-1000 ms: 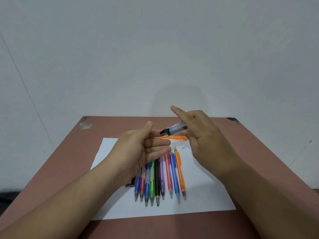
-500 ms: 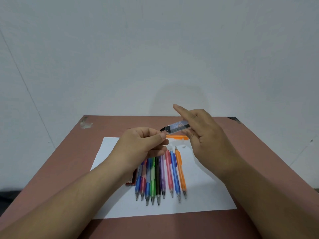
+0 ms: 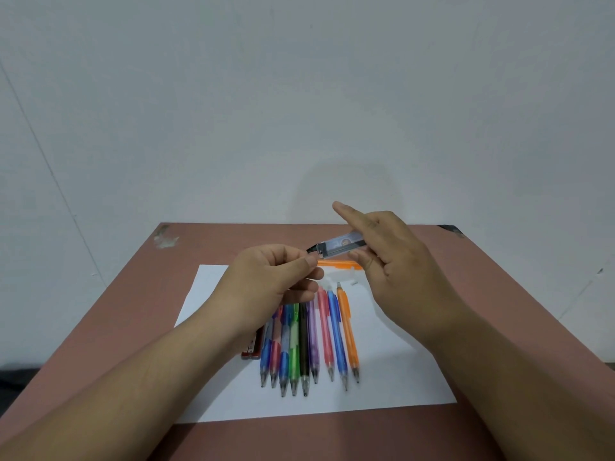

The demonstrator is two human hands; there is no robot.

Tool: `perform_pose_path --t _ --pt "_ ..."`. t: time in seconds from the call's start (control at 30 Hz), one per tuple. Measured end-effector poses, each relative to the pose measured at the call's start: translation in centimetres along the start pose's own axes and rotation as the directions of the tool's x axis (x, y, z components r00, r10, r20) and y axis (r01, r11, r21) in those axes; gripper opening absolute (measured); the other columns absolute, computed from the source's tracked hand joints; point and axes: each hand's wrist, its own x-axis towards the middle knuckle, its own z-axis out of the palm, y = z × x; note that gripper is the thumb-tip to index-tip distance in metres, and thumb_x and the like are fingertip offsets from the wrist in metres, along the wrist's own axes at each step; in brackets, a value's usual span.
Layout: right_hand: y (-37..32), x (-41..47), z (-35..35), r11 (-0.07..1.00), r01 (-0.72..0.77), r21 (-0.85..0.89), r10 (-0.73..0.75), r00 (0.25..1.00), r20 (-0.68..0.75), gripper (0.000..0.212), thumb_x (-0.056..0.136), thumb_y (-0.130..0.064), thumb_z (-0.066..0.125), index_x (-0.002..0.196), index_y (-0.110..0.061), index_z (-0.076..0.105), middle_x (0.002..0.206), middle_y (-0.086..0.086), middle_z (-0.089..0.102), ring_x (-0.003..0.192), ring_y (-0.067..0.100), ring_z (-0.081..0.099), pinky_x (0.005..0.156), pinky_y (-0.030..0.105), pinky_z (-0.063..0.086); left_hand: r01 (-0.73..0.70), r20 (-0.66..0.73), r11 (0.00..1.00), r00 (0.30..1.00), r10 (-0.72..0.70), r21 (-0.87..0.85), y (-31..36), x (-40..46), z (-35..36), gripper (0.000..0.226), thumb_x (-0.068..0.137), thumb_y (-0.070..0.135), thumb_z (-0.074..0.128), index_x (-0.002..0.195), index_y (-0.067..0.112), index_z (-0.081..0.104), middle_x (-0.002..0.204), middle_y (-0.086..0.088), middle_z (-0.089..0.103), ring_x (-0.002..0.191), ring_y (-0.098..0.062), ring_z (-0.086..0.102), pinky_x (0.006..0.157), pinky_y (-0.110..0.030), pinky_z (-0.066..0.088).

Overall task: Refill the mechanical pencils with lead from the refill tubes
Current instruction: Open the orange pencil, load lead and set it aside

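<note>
right hand (image 3: 396, 271) grips the clear plastic lead refill tube (image 3: 339, 245); left hand (image 3: 276, 277) pinches at its black tip, contents unclear; thin lead may snap or spill.

Both forearms come into view bare from the lower edge — no sleeve shows on either one, and no watch or band at the wrists. The left hand (image 3: 276, 281) and the right hand (image 3: 396, 271) wear no gloves and no rings — the nails are short and plain.
</note>
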Motion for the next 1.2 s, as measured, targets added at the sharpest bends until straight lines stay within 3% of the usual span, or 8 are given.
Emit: perform_pose_path --t 0.2,0.37,0.6,0.73,0.93,1.07,1.2 --pt "-0.13 -0.02 -0.14 1.0 0.001 -0.014 -0.001 1.0 0.009 0.071 0.102 -0.012 0.055 0.152 -0.048 0.021 0.116 -0.005 0.049 0.1 0.007 0.047 0.081 0.009 0.045 0.01 0.0 0.999 1.0 -0.01 -0.04 0.04 0.02 0.05 0.024 0.092 0.034 0.066 0.096 0.011 0.074 0.09 -0.002 0.078 0.084 -0.019 0.074 0.077 -0.031 0.061" --pt "-0.28 -0.01 -0.13 0.999 -0.032 0.006 0.032 0.999 0.016 0.069 0.103 -0.013 0.054 0.152 -0.05 0.023 0.117 -0.008 0.048 0.099 0.008 0.05 0.082 0.016 0.048 0.0 -0.011 0.999 1.0 0.0 -0.032 0.02 0.05 -0.12 0.023 0.09 0.032 0.069 0.096 0.012 0.075 0.092 -0.003 0.078 0.09 -0.022 0.075 0.081 -0.036 0.061" --pt "0.11 -0.05 0.09 0.999 -0.017 0.04 0.018 1.0 -0.011 0.07 0.101 -0.01 0.057 0.151 -0.049 0.027 0.112 -0.01 0.048 0.099 0.005 0.048 0.086 0.013 0.044 -0.005 0.012 0.999 1.0 0.005 -0.039 -0.15 0.13 -0.07 0.024 0.092 0.031 0.068 0.094 0.008 0.075 0.085 -0.006 0.077 0.07 -0.015 0.069 0.074 -0.03 0.059" --pt "0.2 0.0 0.17 0.999 -0.015 0.046 0.016 1.0 -0.01 0.07 0.101 -0.01 0.057 0.15 -0.051 0.027 0.112 -0.012 0.047 0.104 -0.001 0.047 0.084 0.007 0.042 -0.008 0.004 0.999 1.0 0.008 -0.044 -0.34 0.3 -0.06 0.023 0.094 0.03 0.067 0.092 0.008 0.074 0.085 -0.007 0.077 0.069 -0.015 0.068 0.072 -0.029 0.059" --pt "0.07 -0.04 0.14 0.999 -0.022 0.033 0.022 1.0 -0.004 0.068 0.101 -0.011 0.058 0.153 -0.047 0.03 0.113 -0.01 0.049 0.101 0.002 0.049 0.084 0.012 0.045 -0.015 -0.002 0.999 1.0 0.015 -0.035 -0.55 0.56 -0.01 0.023 0.095 0.029 0.067 0.09 0.008 0.074 0.085 -0.008 0.077 0.068 -0.015 0.067 0.07 -0.028 0.058" --pt "0.04 -0.04 0.12 0.998 -0.03 0.046 0.03 1.0 -0.007 0.067 0.101 -0.01 0.058 0.153 -0.043 0.034 0.112 -0.01 0.049 0.101 -0.002 0.048 0.083 0.006 0.041 0.003 0.003 0.995 1.0 -0.003 -0.097 -0.63 0.64 -0.13 0.021 0.093 0.026 0.069 0.093 0.006 0.074 0.087 -0.009 0.076 0.069 -0.016 0.066 0.067 -0.03 0.057" --pt "-0.01 -0.03 0.07 0.999 -0.026 0.036 0.026 1.0 -0.008 0.07 0.101 -0.01 0.058 0.15 -0.049 0.029 0.113 -0.01 0.049 0.105 -0.002 0.046 0.084 0.005 0.041 -0.005 0.0 0.992 1.0 0.005 -0.128 -0.74 0.64 -0.27 0.022 0.089 0.027 0.073 0.094 0.006 0.075 0.089 -0.01 0.076 0.071 -0.017 0.067 0.065 -0.031 0.054"
